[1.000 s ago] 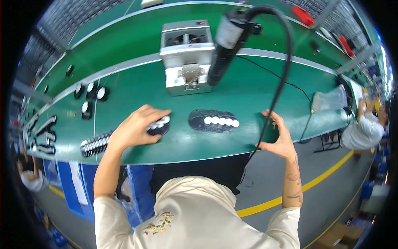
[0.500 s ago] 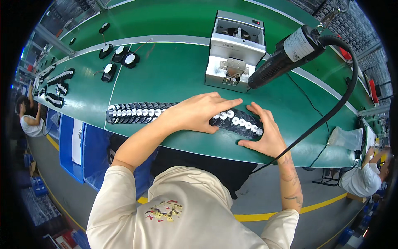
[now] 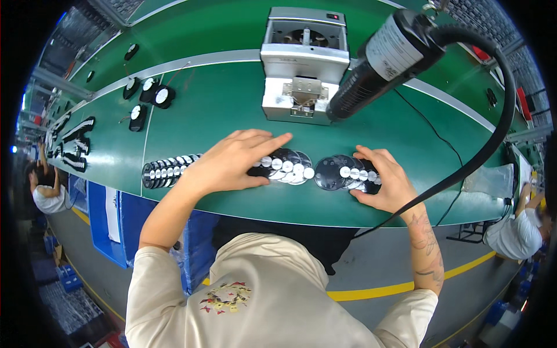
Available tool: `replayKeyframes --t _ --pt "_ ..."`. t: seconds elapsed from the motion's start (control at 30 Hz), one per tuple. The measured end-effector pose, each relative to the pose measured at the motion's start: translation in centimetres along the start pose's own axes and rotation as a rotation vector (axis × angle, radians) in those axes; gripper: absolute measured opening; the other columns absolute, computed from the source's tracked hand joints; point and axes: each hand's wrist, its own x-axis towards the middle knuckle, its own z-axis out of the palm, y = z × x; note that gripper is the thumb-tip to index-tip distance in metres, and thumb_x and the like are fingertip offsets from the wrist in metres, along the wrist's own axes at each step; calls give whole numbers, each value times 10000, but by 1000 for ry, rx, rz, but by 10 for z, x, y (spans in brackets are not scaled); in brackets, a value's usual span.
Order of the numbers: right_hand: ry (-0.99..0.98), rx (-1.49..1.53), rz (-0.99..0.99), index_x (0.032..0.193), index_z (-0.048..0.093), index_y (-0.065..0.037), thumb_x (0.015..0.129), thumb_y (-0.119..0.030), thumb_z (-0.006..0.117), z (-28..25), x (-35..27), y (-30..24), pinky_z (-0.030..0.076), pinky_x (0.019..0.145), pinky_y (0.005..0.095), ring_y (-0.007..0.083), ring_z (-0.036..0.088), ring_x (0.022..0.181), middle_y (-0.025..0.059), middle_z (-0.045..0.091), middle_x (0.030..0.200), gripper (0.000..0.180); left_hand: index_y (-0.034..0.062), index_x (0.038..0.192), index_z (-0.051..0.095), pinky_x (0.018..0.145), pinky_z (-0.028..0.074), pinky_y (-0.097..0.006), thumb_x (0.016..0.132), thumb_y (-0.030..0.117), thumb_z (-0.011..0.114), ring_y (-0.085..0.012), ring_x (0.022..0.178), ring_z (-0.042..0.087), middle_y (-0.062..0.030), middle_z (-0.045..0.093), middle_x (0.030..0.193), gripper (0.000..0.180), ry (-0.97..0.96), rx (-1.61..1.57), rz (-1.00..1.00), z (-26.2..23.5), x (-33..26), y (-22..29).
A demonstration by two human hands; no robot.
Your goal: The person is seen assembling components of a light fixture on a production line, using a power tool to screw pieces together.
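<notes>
A long row of overlapping black discs with white round hubs lies across the near part of the green bench. My left hand is laid over its middle and right part, thumb on the near side and fingers on the far side. To the right, split off by a small gap, is a shorter group of the same discs. My right hand is curled around the right end of that group, fingers behind and thumb in front. Both palms hide some of the discs.
A silver box-shaped machine stands behind the discs. A black cylindrical power tool hangs beside it, its thick cable looping over my right forearm. Several black parts with white discs lie far left. A blue bin sits below the bench edge.
The single row has parted into two groups. My right hand has moved slightly right with the short group, and my left hand has shifted left along the longer row.
</notes>
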Motion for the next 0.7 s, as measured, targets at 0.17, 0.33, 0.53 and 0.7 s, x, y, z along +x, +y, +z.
replayKeyframes --t 0.17,0.33,0.53,0.7 --pt "-6 11 4 1388 473 -39 648 -126 847 -3 4 -3 500 948 389 310 582 1103 127 647 1186 833 115 1448 461 1041 412 -442 682 243 824 -320 1248 519 -130 577 1331 858 47 83 129 6 10 11" --pt "7 -31 24 1395 456 -33 614 -107 859 3 2 -1 493 969 393 315 594 1086 111 662 1184 882 74 1367 551 876 515 -384 642 200 823 -276 979 598 -94 666 1116 785 38 42 232 18 31 13" --pt "28 -12 -4 1402 456 -35 647 -163 859 10 6 -4 479 944 397 301 579 1085 109 662 1183 866 77 1380 543 812 531 -387 628 190 828 -285 893 601 -98 668 1014 812 155 -44 158 26 41 23" --pt "25 -7 -19 1396 460 -29 650 -167 858 12 10 -6 479 940 402 306 581 1087 122 661 1176 857 82 1405 515 806 530 -390 640 235 843 -288 895 604 -103 668 1004 846 155 -10 117 36 49 36"
